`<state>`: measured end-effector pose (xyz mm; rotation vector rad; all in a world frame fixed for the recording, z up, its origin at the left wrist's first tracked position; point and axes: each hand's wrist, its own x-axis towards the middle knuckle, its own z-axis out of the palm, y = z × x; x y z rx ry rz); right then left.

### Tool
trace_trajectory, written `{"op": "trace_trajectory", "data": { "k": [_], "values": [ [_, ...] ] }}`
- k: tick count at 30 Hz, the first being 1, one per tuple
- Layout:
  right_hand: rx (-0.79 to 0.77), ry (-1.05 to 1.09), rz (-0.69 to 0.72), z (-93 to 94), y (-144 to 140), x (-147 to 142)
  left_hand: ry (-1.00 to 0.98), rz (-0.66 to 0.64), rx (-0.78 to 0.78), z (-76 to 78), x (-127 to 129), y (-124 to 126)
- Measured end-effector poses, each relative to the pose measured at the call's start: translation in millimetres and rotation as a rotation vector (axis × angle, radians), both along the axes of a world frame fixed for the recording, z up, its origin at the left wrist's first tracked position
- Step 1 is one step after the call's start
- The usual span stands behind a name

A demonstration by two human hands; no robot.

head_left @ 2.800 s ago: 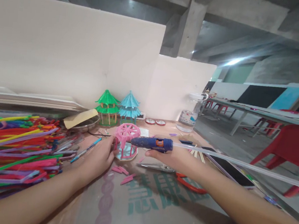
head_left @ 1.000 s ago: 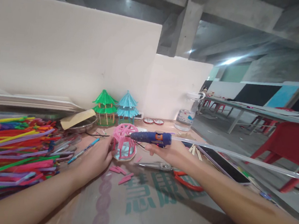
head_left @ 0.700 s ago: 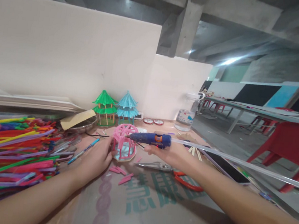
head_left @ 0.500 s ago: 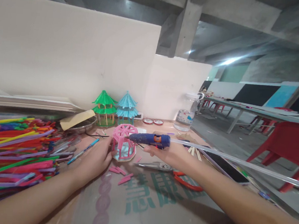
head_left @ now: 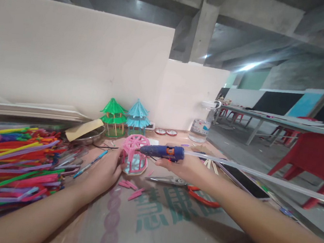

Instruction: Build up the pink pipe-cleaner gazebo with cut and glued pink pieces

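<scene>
My left hand [head_left: 104, 170] grips the pink pavilion model [head_left: 135, 153] w/ curled fingers; right hand [head_left: 184, 167] is closed round the blue glue gun [head_left: 163, 151], nozzle at its roof.

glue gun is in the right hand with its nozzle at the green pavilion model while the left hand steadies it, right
Not quite. In the head view the right hand holds the glue gun with its nozzle at the pink pavilion model, which the left hand steadies. The green pavilion model stands untouched farther back.

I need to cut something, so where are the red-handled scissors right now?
The red-handled scissors lie flat on the table just beneath the right hand, right of the pink model pavilion.
</scene>
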<state>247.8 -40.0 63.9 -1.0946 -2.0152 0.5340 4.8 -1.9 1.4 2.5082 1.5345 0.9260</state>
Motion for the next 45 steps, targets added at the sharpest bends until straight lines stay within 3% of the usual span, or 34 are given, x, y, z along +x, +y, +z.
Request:
{"op": "trace_trajectory", "data": {
  "k": [9, 13, 17, 22, 28, 32, 38, 42, 45],
  "values": [
    [-0.012, 0.021, 0.040, 1.2, 2, 1, -0.025, -0.031, -0.003, 3.3, 3, -3],
    [-0.122, 0.084, -0.012, 5.9, 13, 9, -0.017, -0.048, -0.004, 4.0, 2, -4],
    [-0.227, 0.242, -0.101, 11.0, 51, 21, 0.023, -0.031, -0.012, 3.8, 2, -3],
    [-0.255, 0.104, -0.142, 10.3, 116, 34, -0.033, -0.059, -0.019, 1.1, 3, 0],
    [-0.280, -0.095, -0.222, -18.7, 153, 24, -0.040, -0.064, 0.015, 1.3, 2, 1],
    [-0.269, -0.202, -0.230, -32.8, 151, 20, -0.028, -0.071, 0.007, 2.6, 3, 0],
    [-0.182, -0.432, -0.321, -17.9, 136, 39, -0.027, -0.029, 0.021, -2.8, 2, 2],
    [-0.074, -0.537, -0.339, -10.6, 110, 44, -0.040, -0.027, 0.015, -2.7, 3, 2],
    [-0.009, -0.564, -0.267, -11.8, 83, 37, -0.048, -0.038, 0.015, -0.7, 3, 1]
  ]
}}
